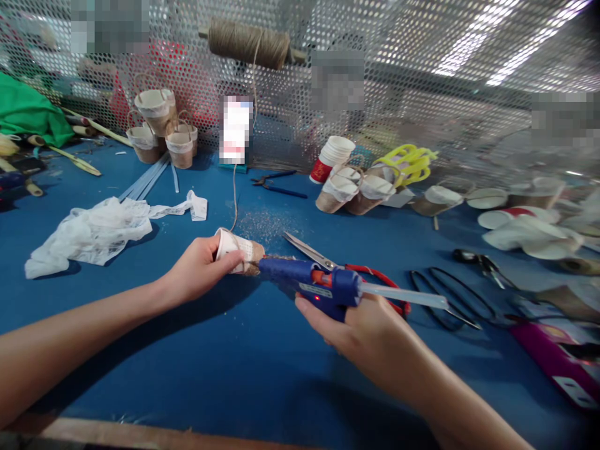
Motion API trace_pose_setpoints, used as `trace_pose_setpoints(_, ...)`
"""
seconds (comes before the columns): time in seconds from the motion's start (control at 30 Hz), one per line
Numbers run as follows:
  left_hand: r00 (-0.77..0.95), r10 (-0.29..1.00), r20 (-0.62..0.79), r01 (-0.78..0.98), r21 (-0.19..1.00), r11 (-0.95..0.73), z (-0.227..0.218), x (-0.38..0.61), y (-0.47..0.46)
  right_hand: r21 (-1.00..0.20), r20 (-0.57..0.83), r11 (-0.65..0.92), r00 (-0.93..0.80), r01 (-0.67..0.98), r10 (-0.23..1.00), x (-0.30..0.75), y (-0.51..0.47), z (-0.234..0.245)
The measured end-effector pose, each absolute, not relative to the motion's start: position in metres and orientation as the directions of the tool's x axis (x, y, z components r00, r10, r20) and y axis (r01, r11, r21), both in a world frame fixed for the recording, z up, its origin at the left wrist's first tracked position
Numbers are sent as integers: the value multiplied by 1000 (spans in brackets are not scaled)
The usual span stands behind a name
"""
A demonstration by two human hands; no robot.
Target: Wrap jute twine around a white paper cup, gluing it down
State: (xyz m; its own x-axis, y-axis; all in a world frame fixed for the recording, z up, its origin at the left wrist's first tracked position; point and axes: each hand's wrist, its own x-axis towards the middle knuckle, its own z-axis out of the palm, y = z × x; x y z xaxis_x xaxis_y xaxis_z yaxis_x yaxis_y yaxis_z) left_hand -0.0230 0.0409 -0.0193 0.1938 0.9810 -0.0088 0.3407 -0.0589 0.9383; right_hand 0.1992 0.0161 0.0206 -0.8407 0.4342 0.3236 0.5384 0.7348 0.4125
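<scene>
My left hand [199,265] is closed around a paper cup [229,245] lying on its side, its lower end wrapped in brown twine and its white upper part bare. A strand of twine [235,197] runs from the cup up toward a spool [248,42]. In my right hand [356,331] is a blue hot glue gun [304,278], gripped by its handle, a clear glue stick [407,295] jutting from its back. The gun's nozzle is at the twine-wrapped end of the cup; whether it touches, I cannot tell. Behind the gun lie red-handled scissors [312,251].
White lace [94,234] and clear glue sticks [147,178] lie to the left. Small twine baskets [180,147] stand at the back left, others [340,187] beside stacked paper cups [335,156]. Pliers [279,184] rest near the mesh wall; a black cable [450,294] coils at right.
</scene>
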Motion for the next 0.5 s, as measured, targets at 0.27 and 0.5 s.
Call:
trace_pose_setpoints(0.27,203,978,-42,286,958,-18,-19,-22,40,473,323,725,-864,501,386,204,20,17)
trace_pose_setpoints(0.5,210,977,-27,294,955,-37,-17,-23,40,161,280,712,-723,684,631,198,21,22)
